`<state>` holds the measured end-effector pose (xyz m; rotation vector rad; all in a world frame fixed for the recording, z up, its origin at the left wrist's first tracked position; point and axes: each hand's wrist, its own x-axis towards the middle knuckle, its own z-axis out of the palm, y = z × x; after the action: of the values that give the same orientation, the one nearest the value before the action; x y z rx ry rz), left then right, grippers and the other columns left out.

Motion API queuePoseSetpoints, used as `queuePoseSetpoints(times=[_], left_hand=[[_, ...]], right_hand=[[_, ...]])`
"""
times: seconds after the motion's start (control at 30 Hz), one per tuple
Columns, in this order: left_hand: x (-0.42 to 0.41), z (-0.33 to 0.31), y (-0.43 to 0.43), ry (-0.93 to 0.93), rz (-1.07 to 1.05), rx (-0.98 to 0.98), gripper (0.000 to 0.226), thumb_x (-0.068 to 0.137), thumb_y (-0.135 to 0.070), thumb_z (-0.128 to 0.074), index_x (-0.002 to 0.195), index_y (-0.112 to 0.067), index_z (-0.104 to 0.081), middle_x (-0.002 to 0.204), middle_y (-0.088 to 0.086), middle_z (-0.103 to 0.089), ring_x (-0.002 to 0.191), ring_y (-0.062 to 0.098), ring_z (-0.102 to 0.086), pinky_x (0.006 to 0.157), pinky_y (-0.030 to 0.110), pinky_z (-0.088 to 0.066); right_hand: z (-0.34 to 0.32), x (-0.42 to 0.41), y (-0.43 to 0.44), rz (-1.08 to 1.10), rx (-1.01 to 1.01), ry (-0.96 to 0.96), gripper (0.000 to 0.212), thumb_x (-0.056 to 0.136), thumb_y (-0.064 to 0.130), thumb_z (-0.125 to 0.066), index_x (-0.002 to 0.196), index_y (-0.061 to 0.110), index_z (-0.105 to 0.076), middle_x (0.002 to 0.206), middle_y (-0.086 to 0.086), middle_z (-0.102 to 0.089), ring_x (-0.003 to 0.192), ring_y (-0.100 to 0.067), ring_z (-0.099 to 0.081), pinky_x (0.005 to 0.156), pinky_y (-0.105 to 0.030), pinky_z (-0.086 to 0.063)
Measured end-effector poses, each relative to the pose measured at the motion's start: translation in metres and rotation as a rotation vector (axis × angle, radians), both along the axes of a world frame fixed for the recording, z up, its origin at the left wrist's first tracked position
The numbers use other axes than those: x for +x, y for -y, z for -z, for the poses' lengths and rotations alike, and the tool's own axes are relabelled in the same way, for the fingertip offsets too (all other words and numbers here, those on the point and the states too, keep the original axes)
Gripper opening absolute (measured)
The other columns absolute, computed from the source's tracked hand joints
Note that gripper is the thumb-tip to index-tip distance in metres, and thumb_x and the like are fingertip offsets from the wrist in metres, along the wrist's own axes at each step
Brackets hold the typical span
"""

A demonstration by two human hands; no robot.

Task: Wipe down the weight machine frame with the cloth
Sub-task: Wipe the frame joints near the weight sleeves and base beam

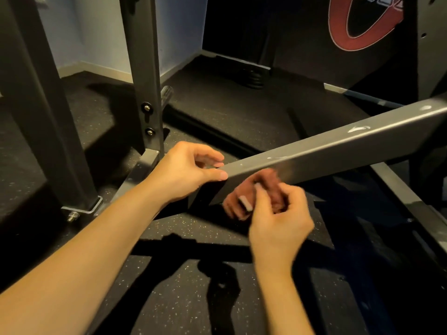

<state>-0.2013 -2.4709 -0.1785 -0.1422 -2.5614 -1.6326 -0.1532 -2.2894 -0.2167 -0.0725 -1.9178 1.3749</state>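
A grey metal beam of the weight machine frame slants from the middle of the view up to the right, with white scuff marks on it. My left hand grips the beam's near end, thumb along the front edge and fingers curled over the top. A bunched reddish-brown cloth with a pale tag sits against the beam's lower side. My right hand holds the cloth from below; both are blurred by motion.
A bolted grey upright post stands behind my left hand, and a thicker upright is at the far left. Low frame rails run along the speckled black rubber floor at right. A black panel with a red logo lies behind.
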Motion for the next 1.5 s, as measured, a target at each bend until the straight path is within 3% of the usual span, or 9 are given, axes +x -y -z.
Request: queuePoseSetpoints(times=[0.1,0.27,0.43,0.53,0.63,0.83,1.0,1.13,1.5], left_hand=[[-0.001,0.000,0.000,-0.012,0.004,-0.023,0.033,0.079,-0.028,-0.087,0.110,-0.027,-0.077,0.098,-0.016,-0.077,0.094,-0.006,-0.067,0.077,0.011,-0.043],[0.000,0.004,-0.001,-0.014,-0.008,-0.020,0.032,0.079,-0.030,-0.086,0.110,-0.029,-0.077,0.098,-0.019,-0.076,0.095,-0.011,-0.065,0.077,0.011,-0.040],[-0.001,0.003,0.001,-0.025,0.004,-0.024,0.033,0.079,-0.028,-0.086,0.111,-0.027,-0.077,0.099,-0.016,-0.077,0.095,-0.009,-0.067,0.078,0.009,-0.042],[-0.002,0.002,0.000,-0.009,0.014,-0.006,0.032,0.079,-0.026,-0.087,0.110,-0.025,-0.077,0.099,-0.014,-0.077,0.091,-0.012,-0.065,0.070,0.000,-0.041],[0.000,0.003,-0.001,0.002,-0.014,0.009,0.030,0.078,-0.029,-0.087,0.107,-0.028,-0.077,0.098,-0.017,-0.076,0.091,-0.012,-0.064,0.077,0.011,-0.042],[0.000,0.002,-0.001,-0.014,-0.036,-0.019,0.030,0.075,-0.033,-0.090,0.103,-0.030,-0.078,0.095,-0.019,-0.076,0.091,-0.006,-0.068,0.087,0.026,-0.051],[0.001,0.003,-0.003,0.003,-0.054,0.009,0.027,0.076,-0.031,-0.089,0.101,-0.030,-0.078,0.094,-0.020,-0.076,0.090,-0.005,-0.067,0.085,0.023,-0.049],[0.002,0.002,-0.001,-0.003,-0.044,0.006,0.029,0.075,-0.034,-0.089,0.102,-0.031,-0.078,0.095,-0.020,-0.076,0.095,-0.003,-0.068,0.092,0.028,-0.052],[0.004,-0.001,0.008,0.029,0.058,0.014,0.035,0.085,-0.024,-0.082,0.119,-0.023,-0.075,0.107,-0.012,-0.076,0.098,0.001,-0.069,0.072,0.006,-0.051]], right_hand=[[-0.009,-0.002,0.004,0.023,-0.093,-0.070,0.011,0.091,0.015,-0.075,0.092,0.015,-0.064,0.084,0.010,-0.064,0.079,-0.004,-0.063,0.068,-0.011,-0.047],[0.058,0.013,0.047,-0.169,-0.046,0.276,0.013,0.090,0.021,-0.076,0.086,0.025,-0.064,0.075,0.009,-0.066,0.071,-0.010,-0.064,0.066,-0.029,-0.052],[0.003,-0.001,0.023,-0.037,-0.181,0.007,0.011,0.092,0.016,-0.074,0.085,0.013,-0.066,0.071,0.010,-0.062,0.067,-0.001,-0.060,0.062,-0.011,-0.045],[0.020,0.000,0.024,-0.084,-0.127,0.120,0.012,0.093,0.018,-0.072,0.085,0.015,-0.063,0.071,0.009,-0.063,0.068,-0.004,-0.062,0.062,-0.013,-0.045],[0.049,0.016,0.032,-0.152,-0.076,0.338,0.013,0.093,0.021,-0.072,0.084,0.021,-0.064,0.073,0.009,-0.065,0.073,-0.003,-0.063,0.064,-0.017,-0.044],[0.004,-0.001,0.023,-0.019,-0.232,0.027,0.015,0.095,0.017,-0.071,0.084,0.018,-0.060,0.073,0.009,-0.061,0.065,-0.002,-0.057,0.061,-0.011,-0.044],[0.049,0.019,0.035,-0.152,-0.133,0.375,0.017,0.094,0.020,-0.071,0.081,0.016,-0.061,0.070,0.008,-0.064,0.068,0.000,-0.061,0.063,-0.018,-0.042],[0.015,0.022,0.023,-0.135,-0.171,0.182,0.014,0.094,0.017,-0.070,0.083,0.016,-0.063,0.072,0.010,-0.064,0.067,0.000,-0.060,0.061,-0.012,-0.045],[0.039,0.017,0.038,-0.158,-0.282,0.294,0.020,0.095,0.025,-0.071,0.080,0.013,-0.064,0.071,-0.002,-0.065,0.064,-0.010,-0.060,0.057,-0.017,-0.047]])
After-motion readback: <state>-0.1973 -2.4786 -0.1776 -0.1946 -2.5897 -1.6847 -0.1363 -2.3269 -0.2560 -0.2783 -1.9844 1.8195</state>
